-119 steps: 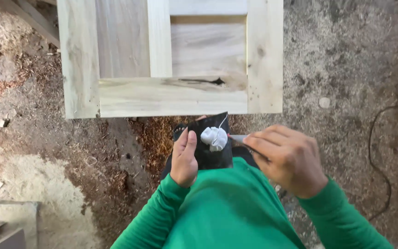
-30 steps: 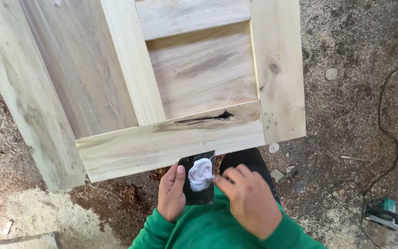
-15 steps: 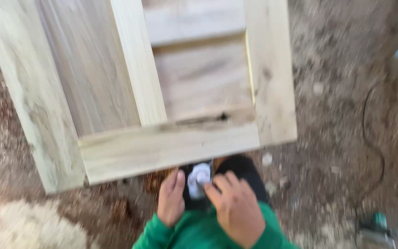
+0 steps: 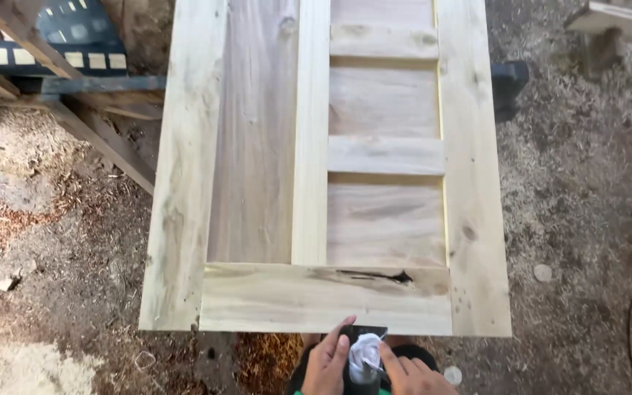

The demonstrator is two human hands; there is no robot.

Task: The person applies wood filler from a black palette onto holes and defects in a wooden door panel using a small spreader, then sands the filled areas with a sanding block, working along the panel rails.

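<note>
Showing at the bottom edge of the head view, both hands are cropped at the wrist.

Left hand [image 4: 327, 362]: palm down, fingers stretched forward and slightly apart, thumb alongside; it steadies the left edge of a small black flat square board [image 4: 363, 338] rather than clenching it.

Right hand [image 4: 411, 373]: fingers curled, forefinger extended toward a lump of white-grey putty [image 4: 364, 351]; whether it grips a tool cannot be told.

Putty lump: sits in the middle of the black board, between the two hands, just below the near end of the door.

Pale unfinished wooden panelled door [image 4: 330, 219]: lies flat, long axis running away from the person toward the top of the view; its bottom rail bears a dark crack [image 4: 382, 276] running crosswise.

Sawdust-strewn dirt ground [image 4: 587, 219]: surrounds the door.
</note>
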